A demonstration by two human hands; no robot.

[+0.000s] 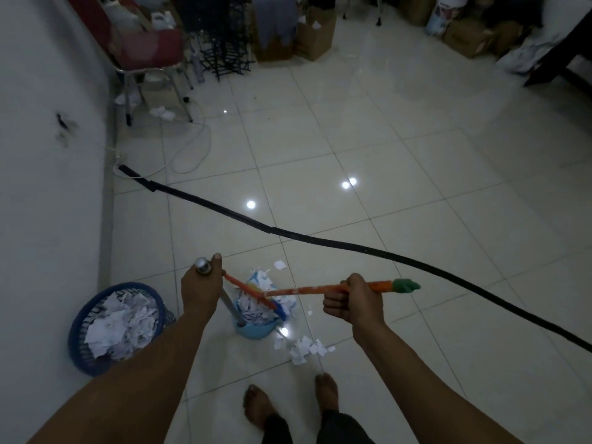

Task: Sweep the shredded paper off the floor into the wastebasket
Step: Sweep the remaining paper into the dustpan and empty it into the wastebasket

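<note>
The left hand (200, 288) is gripping the silver top of the dustpan handle (204, 266), its fingers curled round it. The right hand (354, 302) is holding the orange broom handle (307, 290) in a closed grip. The blue dustpan (256, 330) is sitting on the floor (384, 155) between the hands, filled with shredded paper (259, 302). More scraps (304, 349) are lying just near it. The blue wastebasket (86, 357), holding paper, is standing to the left by the wall (48, 187).
</note>
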